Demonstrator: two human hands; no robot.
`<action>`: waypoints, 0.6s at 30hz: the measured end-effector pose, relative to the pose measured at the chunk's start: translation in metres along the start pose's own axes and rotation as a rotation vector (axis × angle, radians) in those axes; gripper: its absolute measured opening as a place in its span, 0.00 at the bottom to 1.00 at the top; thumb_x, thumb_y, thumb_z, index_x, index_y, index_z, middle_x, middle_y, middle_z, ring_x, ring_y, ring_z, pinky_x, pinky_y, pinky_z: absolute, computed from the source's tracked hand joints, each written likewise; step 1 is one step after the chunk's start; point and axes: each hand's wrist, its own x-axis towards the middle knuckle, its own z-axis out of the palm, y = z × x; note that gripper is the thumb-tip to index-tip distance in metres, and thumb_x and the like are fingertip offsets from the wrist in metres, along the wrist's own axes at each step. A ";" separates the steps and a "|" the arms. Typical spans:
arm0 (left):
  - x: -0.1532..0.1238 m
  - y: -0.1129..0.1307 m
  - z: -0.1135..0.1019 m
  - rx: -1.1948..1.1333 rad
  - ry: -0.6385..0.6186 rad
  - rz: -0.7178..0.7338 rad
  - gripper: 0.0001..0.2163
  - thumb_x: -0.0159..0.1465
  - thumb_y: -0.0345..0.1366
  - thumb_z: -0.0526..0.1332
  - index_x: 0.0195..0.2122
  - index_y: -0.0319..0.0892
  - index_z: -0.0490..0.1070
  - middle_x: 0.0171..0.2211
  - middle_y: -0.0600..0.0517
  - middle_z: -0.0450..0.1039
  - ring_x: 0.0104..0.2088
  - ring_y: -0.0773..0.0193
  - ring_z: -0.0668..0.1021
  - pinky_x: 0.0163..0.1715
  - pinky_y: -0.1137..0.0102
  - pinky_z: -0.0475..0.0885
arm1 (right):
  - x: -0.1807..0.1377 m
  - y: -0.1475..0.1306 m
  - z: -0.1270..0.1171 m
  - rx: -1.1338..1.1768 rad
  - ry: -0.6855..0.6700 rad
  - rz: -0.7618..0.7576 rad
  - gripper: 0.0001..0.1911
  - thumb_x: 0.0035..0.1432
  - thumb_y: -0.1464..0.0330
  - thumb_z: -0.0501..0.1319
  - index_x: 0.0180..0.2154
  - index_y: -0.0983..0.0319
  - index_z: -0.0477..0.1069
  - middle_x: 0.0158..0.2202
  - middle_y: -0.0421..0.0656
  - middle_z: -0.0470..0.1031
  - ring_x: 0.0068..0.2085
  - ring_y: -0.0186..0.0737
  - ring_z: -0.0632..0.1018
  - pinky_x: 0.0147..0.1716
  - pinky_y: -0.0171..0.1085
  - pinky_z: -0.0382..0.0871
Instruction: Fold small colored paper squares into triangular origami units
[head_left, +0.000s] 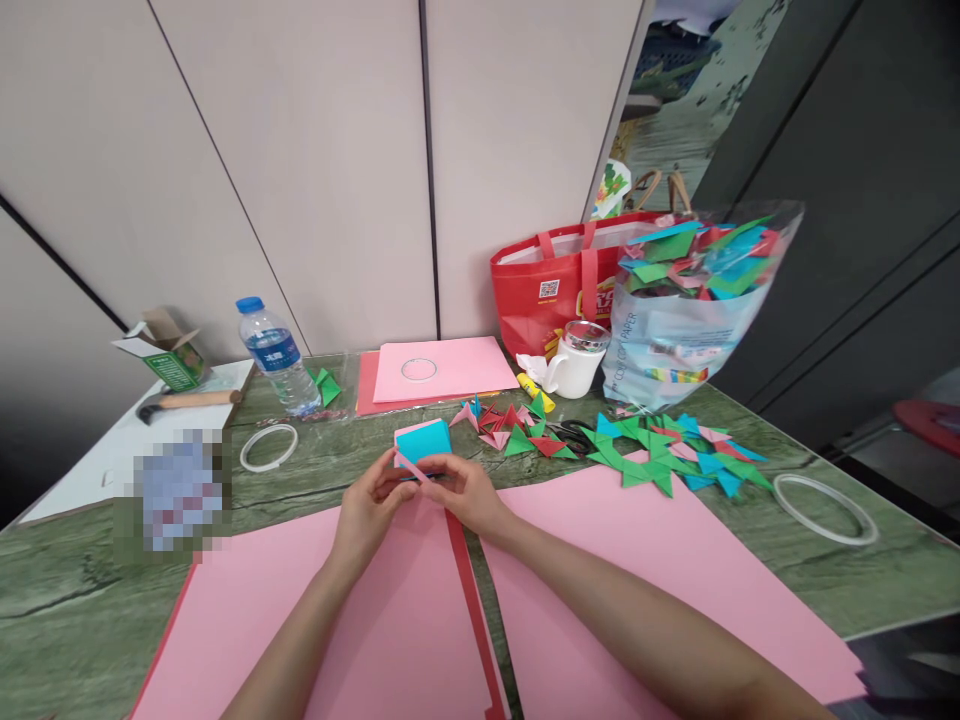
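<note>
A small folded piece of pink paper point(411, 466) is pinched between my two hands, above the pink sheets. Fingers of my left hand point(377, 492) close on its left end, while my right hand point(465, 492) grips the right end. Just behind the fingers lies a small stack of blue paper point(424, 441) with a pink edge showing. Under my forearms are large pink sheets point(397, 620) on the left and another pink stack point(637, 570) on the right. Folded star-like paper pieces point(517, 425) in red, pink, green and blue lie beyond my right hand.
A green paper ring point(637, 460), black scissors point(574, 435), a glue stick point(536, 392) and a white mug point(577, 365) are right of centre. Behind stand a red bag point(536, 305) and a filled plastic bag point(675, 330). Leftward are a water bottle point(276, 355) and a hammer point(191, 400).
</note>
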 end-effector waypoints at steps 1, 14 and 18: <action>0.000 -0.001 0.000 -0.001 0.000 0.011 0.29 0.49 0.41 0.62 0.52 0.36 0.59 0.35 0.47 0.75 0.35 0.57 0.77 0.37 0.62 0.71 | 0.000 -0.001 0.000 0.005 -0.006 -0.004 0.15 0.46 0.65 0.62 0.39 0.62 0.70 0.39 0.44 0.73 0.42 0.41 0.74 0.42 0.41 0.69; -0.002 0.004 0.002 -0.033 -0.018 0.028 0.28 0.50 0.39 0.62 0.53 0.38 0.60 0.34 0.48 0.75 0.34 0.58 0.77 0.36 0.64 0.72 | 0.000 0.001 -0.001 0.000 -0.023 -0.009 0.19 0.41 0.66 0.65 0.39 0.61 0.70 0.41 0.43 0.70 0.42 0.40 0.73 0.40 0.39 0.70; -0.002 0.008 0.001 -0.076 -0.068 0.063 0.26 0.54 0.40 0.59 0.53 0.38 0.60 0.36 0.47 0.75 0.35 0.59 0.76 0.34 0.66 0.72 | 0.002 0.002 0.000 0.005 0.054 -0.001 0.13 0.45 0.67 0.62 0.36 0.62 0.68 0.37 0.43 0.71 0.40 0.38 0.73 0.40 0.38 0.68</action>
